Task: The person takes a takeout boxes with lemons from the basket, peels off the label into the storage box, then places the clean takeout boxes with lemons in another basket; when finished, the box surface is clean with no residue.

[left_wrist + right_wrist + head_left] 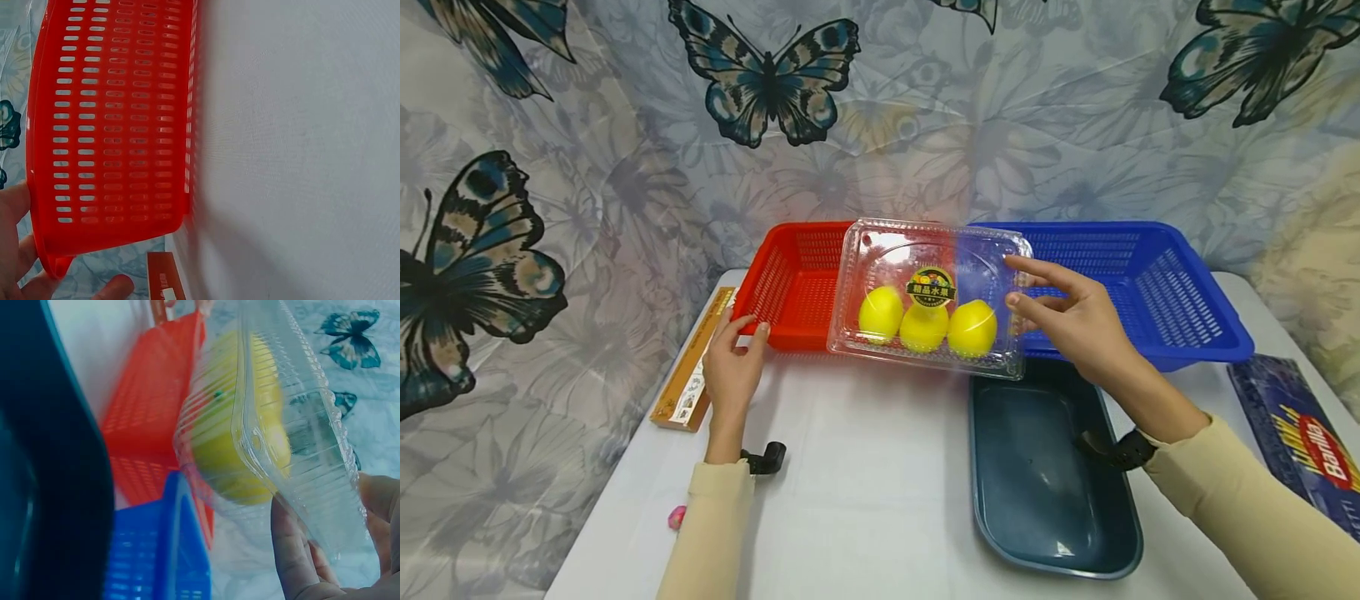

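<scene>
1. The left hand (733, 367) grips the red basket (775, 271) at its near-left corner.
2. The right hand (1078, 321) pinches the clear box (985, 262) of yellow fruits (972, 329), tilted before both baskets; placing seems underway, likely needing steady levelling.

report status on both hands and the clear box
Right hand pinching transparent rectangular plastic box by its edge. Left hand touching red perforated plastic basket rim. Box held up, three yellow rounded fruits inside. Nothing visibly blocking it.
</scene>
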